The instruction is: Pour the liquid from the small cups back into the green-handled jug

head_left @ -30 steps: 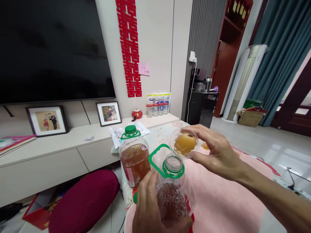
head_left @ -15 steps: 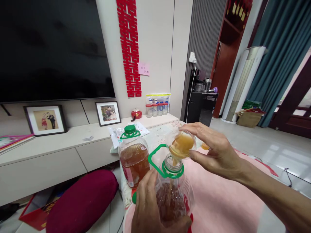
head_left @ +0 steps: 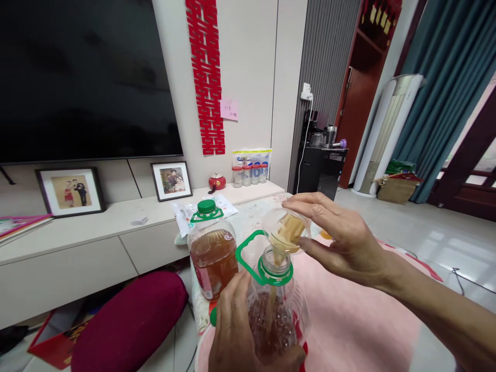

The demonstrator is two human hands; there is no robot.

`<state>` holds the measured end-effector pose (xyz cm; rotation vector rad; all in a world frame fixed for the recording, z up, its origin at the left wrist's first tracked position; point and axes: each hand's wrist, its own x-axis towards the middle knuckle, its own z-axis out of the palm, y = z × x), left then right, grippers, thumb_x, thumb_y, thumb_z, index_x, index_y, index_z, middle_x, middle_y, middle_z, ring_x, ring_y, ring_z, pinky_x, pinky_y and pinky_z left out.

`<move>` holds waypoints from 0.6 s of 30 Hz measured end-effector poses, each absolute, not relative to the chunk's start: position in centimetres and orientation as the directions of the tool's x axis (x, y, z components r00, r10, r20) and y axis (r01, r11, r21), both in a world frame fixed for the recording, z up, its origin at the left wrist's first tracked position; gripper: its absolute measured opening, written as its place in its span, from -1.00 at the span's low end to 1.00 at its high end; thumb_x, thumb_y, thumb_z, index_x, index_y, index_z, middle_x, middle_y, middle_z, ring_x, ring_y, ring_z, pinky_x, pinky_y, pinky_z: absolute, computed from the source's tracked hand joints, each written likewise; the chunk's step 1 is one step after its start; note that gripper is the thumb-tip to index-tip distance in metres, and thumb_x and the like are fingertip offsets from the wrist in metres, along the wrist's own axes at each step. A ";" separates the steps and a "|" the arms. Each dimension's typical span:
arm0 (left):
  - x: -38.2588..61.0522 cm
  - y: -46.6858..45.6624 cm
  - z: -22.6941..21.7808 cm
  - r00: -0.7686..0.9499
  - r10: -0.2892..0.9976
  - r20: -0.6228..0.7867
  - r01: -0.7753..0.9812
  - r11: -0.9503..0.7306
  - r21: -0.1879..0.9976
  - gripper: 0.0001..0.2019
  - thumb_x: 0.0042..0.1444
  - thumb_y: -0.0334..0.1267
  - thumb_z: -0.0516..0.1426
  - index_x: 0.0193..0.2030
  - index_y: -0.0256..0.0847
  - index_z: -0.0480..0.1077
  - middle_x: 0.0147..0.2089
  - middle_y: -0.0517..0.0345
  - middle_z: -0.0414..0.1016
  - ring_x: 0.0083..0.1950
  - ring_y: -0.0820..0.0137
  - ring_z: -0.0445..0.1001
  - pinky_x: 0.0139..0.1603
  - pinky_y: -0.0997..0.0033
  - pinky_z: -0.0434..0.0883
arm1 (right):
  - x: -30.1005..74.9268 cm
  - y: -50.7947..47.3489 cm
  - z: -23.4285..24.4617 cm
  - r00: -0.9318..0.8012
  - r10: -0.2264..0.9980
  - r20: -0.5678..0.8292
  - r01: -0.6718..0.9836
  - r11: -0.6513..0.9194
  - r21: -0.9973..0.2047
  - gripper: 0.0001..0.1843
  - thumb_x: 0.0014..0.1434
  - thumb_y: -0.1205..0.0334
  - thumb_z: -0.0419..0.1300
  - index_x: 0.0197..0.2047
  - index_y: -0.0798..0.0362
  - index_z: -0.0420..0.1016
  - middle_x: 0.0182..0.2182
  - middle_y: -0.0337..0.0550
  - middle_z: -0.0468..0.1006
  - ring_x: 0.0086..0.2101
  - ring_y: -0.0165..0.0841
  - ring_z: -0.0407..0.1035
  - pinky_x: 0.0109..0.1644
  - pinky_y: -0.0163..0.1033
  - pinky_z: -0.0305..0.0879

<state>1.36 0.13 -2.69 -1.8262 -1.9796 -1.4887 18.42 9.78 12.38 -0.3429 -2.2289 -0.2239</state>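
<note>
Pouring has begun: right hand (head_left: 341, 243), grip clamped on cup (head_left: 287, 231), streams liquid (head_left: 278, 256) into bottle (head_left: 281, 299) clasped by left hand (head_left: 235, 330).

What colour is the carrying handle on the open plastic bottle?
The carrying handle is green, best seen in the head view.

Over my feed, the red paper strip (head_left: 206, 77) on the wall (head_left: 251, 62) carries the double-happiness character, 囍, cut out again and again down its length. The pink note (head_left: 229, 110) stuck at its edge has handwriting in two lines; I'd say the top one starts with "33". Large blue digits beginning with 1 stand on the pouch (head_left: 251, 158), partly covered by the red-lidded jars (head_left: 247, 177) in front.
</note>
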 end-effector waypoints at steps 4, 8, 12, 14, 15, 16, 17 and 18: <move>1.3 0.1 -2.7 -0.284 0.732 0.619 0.795 -0.181 0.579 0.08 -0.41 -0.18 0.31 0.34 -0.02 -0.04 0.25 -0.22 0.34 0.25 -0.19 0.45 0.14 -0.29 0.58 | 18.4 9.7 12.5 -0.611 0.160 0.775 0.341 0.937 0.076 -0.41 0.18 0.55 0.15 0.25 0.01 0.35 0.03 0.04 0.56 0.06 -0.18 0.49 0.12 -0.03 0.52; 1.4 0.1 -2.8 -0.303 0.725 0.619 0.792 -0.170 0.586 0.09 -0.44 -0.20 0.30 0.34 0.01 -0.03 0.25 -0.19 0.34 0.24 -0.17 0.45 0.14 -0.24 0.59 | 18.5 9.6 12.6 -0.622 0.145 0.769 0.350 0.930 0.108 -0.43 0.21 0.52 0.15 0.26 0.01 0.34 0.06 0.05 0.55 0.07 -0.17 0.50 0.12 -0.03 0.53; 1.6 0.1 -2.6 -0.321 0.733 0.600 0.776 -0.160 0.610 0.08 -0.44 -0.18 0.28 0.34 0.02 -0.03 0.25 -0.17 0.35 0.26 -0.14 0.44 0.16 -0.20 0.58 | 18.3 9.6 12.7 -0.641 0.115 0.759 0.343 0.928 0.149 -0.48 0.26 0.48 0.15 0.27 0.02 0.34 0.09 0.07 0.54 0.11 -0.14 0.47 0.18 0.01 0.51; 1.7 0.1 -2.5 -0.325 0.738 0.591 0.768 -0.159 0.621 0.06 -0.43 -0.18 0.27 0.33 0.03 -0.01 0.26 -0.15 0.35 0.28 -0.14 0.43 0.18 -0.18 0.57 | 18.2 9.5 12.8 -0.648 0.089 0.757 0.340 0.923 0.182 -0.51 0.28 0.49 0.14 0.25 0.06 0.36 0.09 0.11 0.53 0.14 -0.14 0.44 0.21 0.02 0.48; 1.7 0.1 -2.4 -0.329 0.736 0.591 0.766 -0.159 0.623 0.04 -0.43 -0.19 0.26 0.33 0.03 -0.01 0.26 -0.15 0.36 0.28 -0.13 0.43 0.18 -0.18 0.56 | 18.1 9.5 12.8 -0.651 0.075 0.755 0.339 0.919 0.200 -0.53 0.28 0.50 0.14 0.24 0.08 0.37 0.09 0.13 0.53 0.15 -0.15 0.42 0.22 0.02 0.47; 1.8 0.1 -2.4 -0.333 0.731 0.596 0.764 -0.160 0.625 0.04 -0.42 -0.20 0.25 0.33 0.03 0.00 0.25 -0.14 0.36 0.28 -0.12 0.43 0.19 -0.18 0.56 | 18.1 9.4 12.9 -0.653 0.063 0.755 0.339 0.915 0.217 -0.55 0.29 0.52 0.12 0.22 0.10 0.38 0.09 0.15 0.53 0.16 -0.15 0.41 0.23 0.02 0.46; 1.8 0.2 -2.3 -0.337 0.724 0.602 0.762 -0.165 0.626 0.03 -0.42 -0.21 0.25 0.33 0.03 0.00 0.25 -0.14 0.37 0.27 -0.12 0.43 0.19 -0.18 0.55 | 18.0 9.4 12.9 -0.655 0.051 0.754 0.339 0.912 0.233 -0.56 0.30 0.53 0.10 0.21 0.12 0.38 0.09 0.16 0.53 0.16 -0.15 0.40 0.23 0.03 0.45; 1.8 0.2 -2.3 -0.340 0.717 0.609 0.761 -0.171 0.626 0.03 -0.42 -0.21 0.25 0.33 0.04 0.01 0.25 -0.14 0.37 0.27 -0.11 0.44 0.20 -0.17 0.54 | 17.9 9.3 12.9 -0.659 0.043 0.751 0.340 0.908 0.246 -0.57 0.32 0.54 0.08 0.21 0.12 0.38 0.09 0.16 0.53 0.17 -0.16 0.40 0.23 0.03 0.45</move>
